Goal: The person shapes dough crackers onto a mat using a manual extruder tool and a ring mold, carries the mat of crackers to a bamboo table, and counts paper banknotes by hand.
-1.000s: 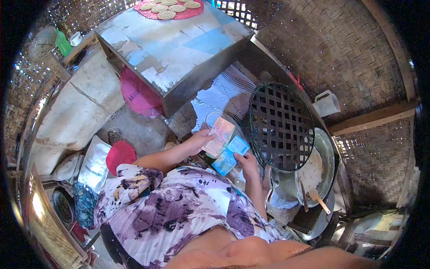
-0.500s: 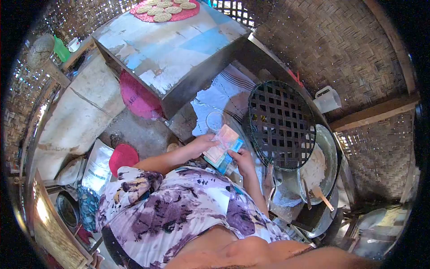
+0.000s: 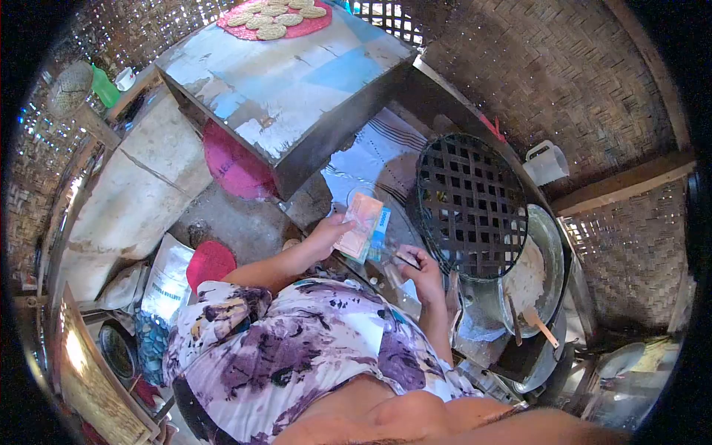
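My left hand (image 3: 328, 236) is closed on a small fan of banknotes (image 3: 359, 224), reddish ones on top and blue and greenish ones showing behind. To the right of the fan, my right hand (image 3: 425, 276) is pinched on a greyish banknote (image 3: 392, 273), blurred by motion, in front of my lap. A clear round container rim (image 3: 362, 194) shows just beyond the notes, on a white cloth (image 3: 371, 152) with dark stripes.
A woven black basket (image 3: 472, 208) leans over a large metal basin (image 3: 550, 252) holding pale dough-like stuff. An orange-handled tool (image 3: 541, 326) lies there. Ahead stands a worn blue-white table (image 3: 297, 81) with pale rounds on a pink tray (image 3: 241, 26). A white mug (image 3: 547, 163) hangs right.
My right hand has drawn away to the right from the fanned notes, carrying a banknote. The left hand has shifted slightly left, still gripping the rest.
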The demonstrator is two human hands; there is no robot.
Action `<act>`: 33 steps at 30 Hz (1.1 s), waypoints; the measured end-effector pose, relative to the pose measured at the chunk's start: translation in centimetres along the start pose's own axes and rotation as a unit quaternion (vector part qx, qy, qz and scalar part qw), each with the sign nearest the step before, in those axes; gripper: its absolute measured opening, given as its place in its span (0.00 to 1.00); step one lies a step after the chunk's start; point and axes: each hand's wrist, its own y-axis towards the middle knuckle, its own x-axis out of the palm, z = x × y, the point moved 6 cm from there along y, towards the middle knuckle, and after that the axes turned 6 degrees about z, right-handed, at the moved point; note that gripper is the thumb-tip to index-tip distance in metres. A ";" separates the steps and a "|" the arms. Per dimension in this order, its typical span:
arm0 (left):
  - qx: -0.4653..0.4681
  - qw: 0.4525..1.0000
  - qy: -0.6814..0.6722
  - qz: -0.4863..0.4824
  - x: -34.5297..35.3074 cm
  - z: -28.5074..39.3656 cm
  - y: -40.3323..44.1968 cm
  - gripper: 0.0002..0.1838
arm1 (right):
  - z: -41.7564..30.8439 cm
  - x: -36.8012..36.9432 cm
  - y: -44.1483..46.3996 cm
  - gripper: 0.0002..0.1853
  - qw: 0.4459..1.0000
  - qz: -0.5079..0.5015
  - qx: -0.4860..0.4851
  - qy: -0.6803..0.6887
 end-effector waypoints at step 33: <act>-0.030 0.993 -0.111 -0.019 -1.3 -1.1 0.3 0.17 | 1.3 1.3 1.0 0.24 0.981 0.065 -0.011 0.181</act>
